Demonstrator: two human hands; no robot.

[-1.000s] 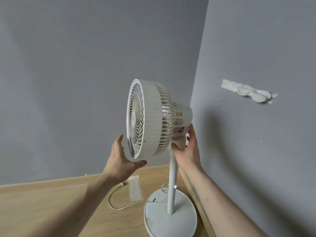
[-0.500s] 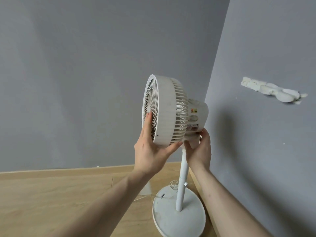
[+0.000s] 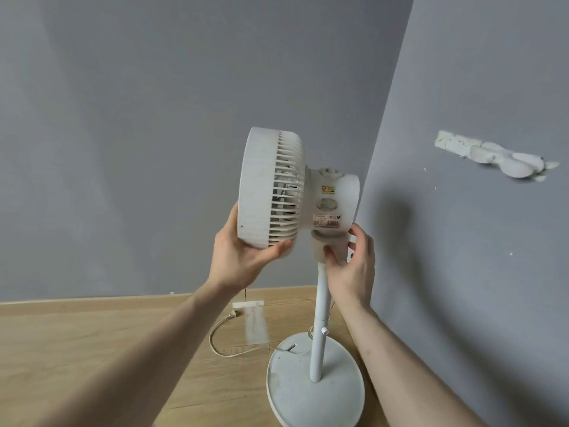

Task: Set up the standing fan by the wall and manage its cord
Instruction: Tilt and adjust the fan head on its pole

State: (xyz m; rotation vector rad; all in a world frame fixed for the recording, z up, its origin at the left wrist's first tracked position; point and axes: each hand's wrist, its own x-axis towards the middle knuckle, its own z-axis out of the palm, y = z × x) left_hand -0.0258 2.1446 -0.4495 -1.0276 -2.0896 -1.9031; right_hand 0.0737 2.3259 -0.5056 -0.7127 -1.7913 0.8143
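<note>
Beside the grey wall (image 3: pixel 462 272), the white plastic standing fan (image 3: pixel 271 189) stands on its round base (image 3: pixel 314 396) on the wooden floor (image 3: pixel 92 349). The left hand (image 3: pixel 243 257) cups the grille rim, thumb curled under; the right hand (image 3: pixel 351 269) pinches the neck joint. Twisting hard could tip the light stand. The white cord (image 3: pixel 221 346) loops loose nearby, a snag risk.
</note>
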